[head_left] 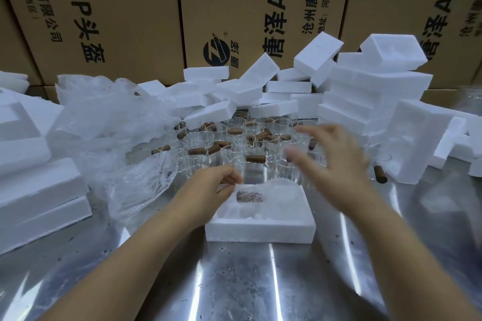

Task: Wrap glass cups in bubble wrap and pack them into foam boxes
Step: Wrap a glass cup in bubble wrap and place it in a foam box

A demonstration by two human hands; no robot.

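An open white foam box (259,227) lies on the metal table in front of me. A bubble-wrapped glass cup (263,193) with a brown handle lies in its recess. My left hand (216,185) rests at the box's far left corner, its fingertips pinching the edge of the wrap. My right hand (331,156) hovers blurred above the box's right side, fingers spread and holding nothing. Behind the box stand several clear glass cups (234,143) with brown wooden handles.
Crumpled bubble wrap (117,138) lies at the left. Foam lids and boxes are stacked at the left (34,190), the back (234,88) and the right (378,101). Large cardboard cartons (260,8) form a wall behind. A loose brown handle (380,174) lies at the right.
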